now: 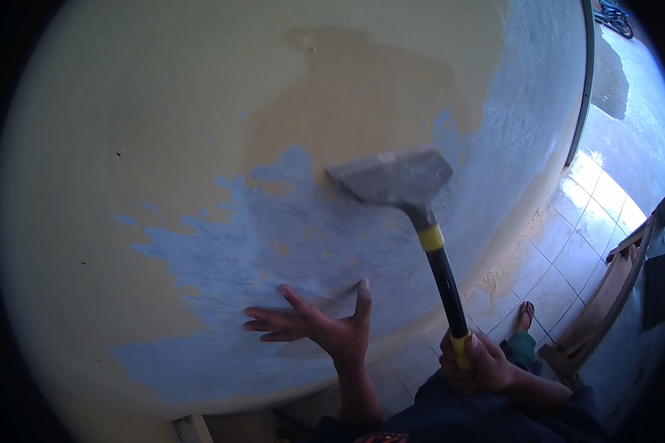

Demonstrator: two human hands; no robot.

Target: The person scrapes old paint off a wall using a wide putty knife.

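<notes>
Nearest the camera, along the lower edge, is the person's dark navy shirt (458,419), with a small patch of red print at its hem-side middle. Rising just above it is a long-handled scraper (443,277) with a broad, dusty grey head and a black shaft banded in yellow. The scraper stands in front of the wall, tilted so its head leans up and to the left; whether the blade edge meets the surface cannot be told.

The right hand (474,363) is wrapped around the yellow lower end of the shaft. The left hand (325,328) holds nothing: its fingers are spread wide before the wall, and it is unclear whether they touch it.

Behind both is a cream-yellow painted wall (162,111), curved by the lens, with a large, ragged blue-grey bare patch (222,295) and scattered flecks of paint left within it. A brownish shadow falls across the upper middle.

To the right, pale yellow crumbs (498,277) lie along the wall's foot on light square floor tiles (561,251). A sandalled foot (524,316) shows below a green trouser leg (522,345). Beyond lies a long brown wooden frame (602,303), and a bicycle (615,18) is at the top right.
</notes>
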